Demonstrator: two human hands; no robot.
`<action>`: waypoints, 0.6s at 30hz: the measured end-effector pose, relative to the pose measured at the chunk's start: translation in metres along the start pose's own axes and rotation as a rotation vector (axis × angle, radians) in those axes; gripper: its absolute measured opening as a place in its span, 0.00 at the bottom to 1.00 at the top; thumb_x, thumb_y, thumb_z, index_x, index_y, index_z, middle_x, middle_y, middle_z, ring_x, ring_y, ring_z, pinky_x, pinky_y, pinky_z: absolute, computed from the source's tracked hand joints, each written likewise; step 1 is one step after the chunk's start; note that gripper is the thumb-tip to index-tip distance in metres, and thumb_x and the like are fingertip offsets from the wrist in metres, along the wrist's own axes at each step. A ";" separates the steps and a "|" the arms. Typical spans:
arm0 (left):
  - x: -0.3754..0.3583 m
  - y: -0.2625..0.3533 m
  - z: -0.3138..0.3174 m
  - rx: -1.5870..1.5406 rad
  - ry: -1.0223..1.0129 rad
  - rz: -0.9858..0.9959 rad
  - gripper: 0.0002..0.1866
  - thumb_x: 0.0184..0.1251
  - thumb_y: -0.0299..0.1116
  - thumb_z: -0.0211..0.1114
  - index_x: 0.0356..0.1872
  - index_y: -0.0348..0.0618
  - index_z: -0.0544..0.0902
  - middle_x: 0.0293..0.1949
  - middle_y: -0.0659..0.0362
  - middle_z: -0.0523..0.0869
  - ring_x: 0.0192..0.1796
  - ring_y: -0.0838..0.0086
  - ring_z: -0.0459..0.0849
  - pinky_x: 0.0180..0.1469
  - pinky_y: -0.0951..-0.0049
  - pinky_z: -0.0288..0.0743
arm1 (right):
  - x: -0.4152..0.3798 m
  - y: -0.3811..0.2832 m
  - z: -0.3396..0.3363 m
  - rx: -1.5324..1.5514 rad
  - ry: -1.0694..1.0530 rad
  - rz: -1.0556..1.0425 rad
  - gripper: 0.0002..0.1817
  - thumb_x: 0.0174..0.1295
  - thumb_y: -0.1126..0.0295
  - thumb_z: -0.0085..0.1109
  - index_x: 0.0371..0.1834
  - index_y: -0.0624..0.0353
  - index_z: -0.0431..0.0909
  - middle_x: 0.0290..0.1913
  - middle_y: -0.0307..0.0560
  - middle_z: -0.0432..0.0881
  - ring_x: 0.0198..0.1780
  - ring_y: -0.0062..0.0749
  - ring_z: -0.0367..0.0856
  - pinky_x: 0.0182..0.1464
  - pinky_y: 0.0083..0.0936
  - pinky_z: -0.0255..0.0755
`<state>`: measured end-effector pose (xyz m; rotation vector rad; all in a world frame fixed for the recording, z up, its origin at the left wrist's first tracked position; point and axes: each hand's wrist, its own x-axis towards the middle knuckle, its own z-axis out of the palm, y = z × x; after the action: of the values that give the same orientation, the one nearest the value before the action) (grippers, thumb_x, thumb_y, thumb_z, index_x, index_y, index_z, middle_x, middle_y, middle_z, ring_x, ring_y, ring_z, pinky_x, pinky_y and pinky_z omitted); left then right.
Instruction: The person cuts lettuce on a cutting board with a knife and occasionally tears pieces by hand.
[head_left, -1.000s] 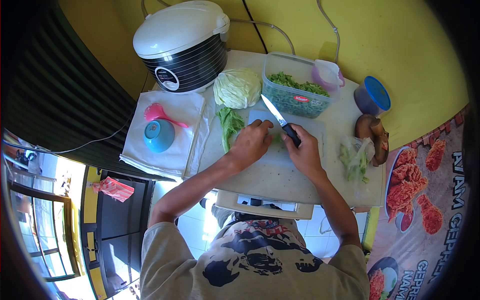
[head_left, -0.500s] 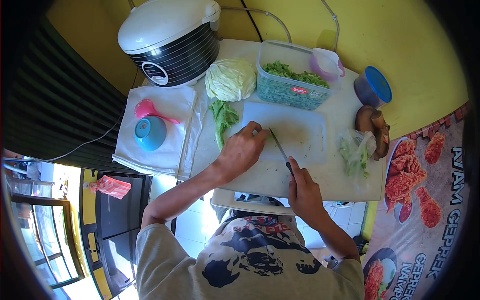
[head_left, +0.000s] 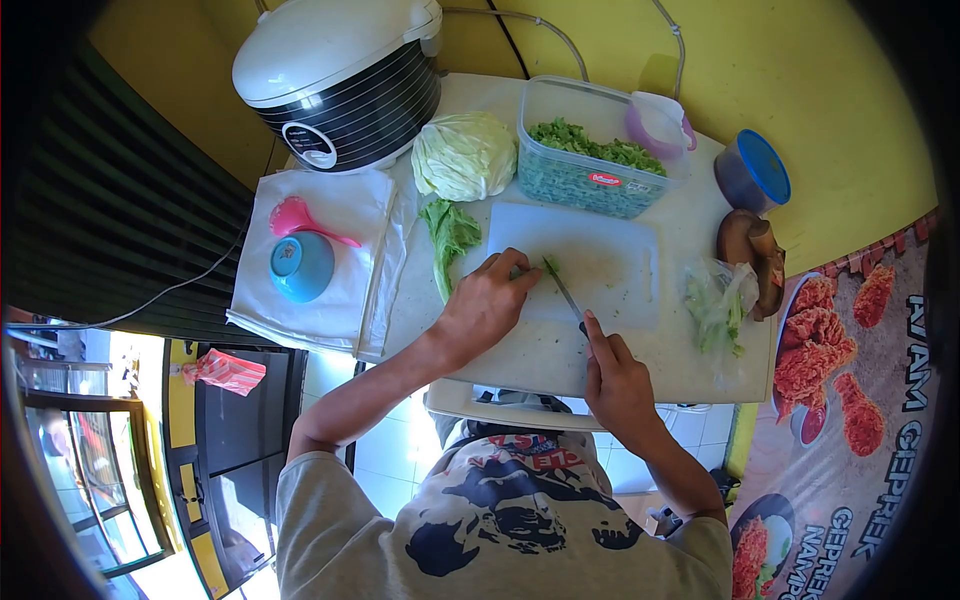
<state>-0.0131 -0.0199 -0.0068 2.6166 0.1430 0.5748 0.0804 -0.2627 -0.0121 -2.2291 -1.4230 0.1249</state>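
a: what do we have, starting on the left?
b: a blue bowl point(head_left: 302, 267), upside down beside a pink spoon point(head_left: 293, 217) on white sheets point(head_left: 340, 312); we'd guess that shields its inside. behind them stands a rice cooker point(head_left: 345, 110).
a: and next?
b: a loose lettuce leaf point(head_left: 448, 230) on the counter point(head_left: 540, 355), in front of a cabbage point(head_left: 463, 158), within easy reach of our left hand point(head_left: 487, 305).
a: how are that hand's fingers?
b: bent and close together over the board's left edge. a bit of green shows under them, but we cannot tell if they pinch it.
a: the knife point(head_left: 568, 300)?
b: over the cutting board point(head_left: 620, 250), its tip by a green scrap point(head_left: 551, 264). our right hand point(head_left: 617, 378) has its fingers wrapped around the handle, the index finger stretched forward, probably to steer the blade.
a: beyond?
b: behind the board, a clear container point(head_left: 575, 190) of chopped greens point(head_left: 590, 145), close by, perhaps to shorten the carry; then, farther right, a plastic bag point(head_left: 722, 300) with greens.
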 end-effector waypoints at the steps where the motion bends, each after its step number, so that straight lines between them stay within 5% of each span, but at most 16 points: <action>1: 0.000 0.000 -0.001 -0.003 -0.001 0.000 0.18 0.62 0.17 0.67 0.53 0.38 0.88 0.50 0.51 0.84 0.47 0.56 0.90 0.48 0.60 0.88 | 0.000 0.000 -0.002 -0.014 -0.004 -0.011 0.39 0.69 0.78 0.59 0.84 0.56 0.61 0.39 0.51 0.79 0.26 0.45 0.82 0.29 0.39 0.81; 18: -0.002 -0.001 0.002 -0.015 0.025 -0.024 0.19 0.63 0.16 0.67 0.55 0.40 0.89 0.47 0.51 0.84 0.43 0.55 0.89 0.45 0.59 0.87 | 0.021 0.009 -0.015 -0.123 -0.056 -0.082 0.39 0.67 0.77 0.62 0.83 0.54 0.64 0.37 0.50 0.79 0.24 0.44 0.82 0.29 0.39 0.81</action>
<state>-0.0135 -0.0204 -0.0095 2.5906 0.1765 0.5978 0.1022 -0.2526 0.0007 -2.2778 -1.5889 0.0744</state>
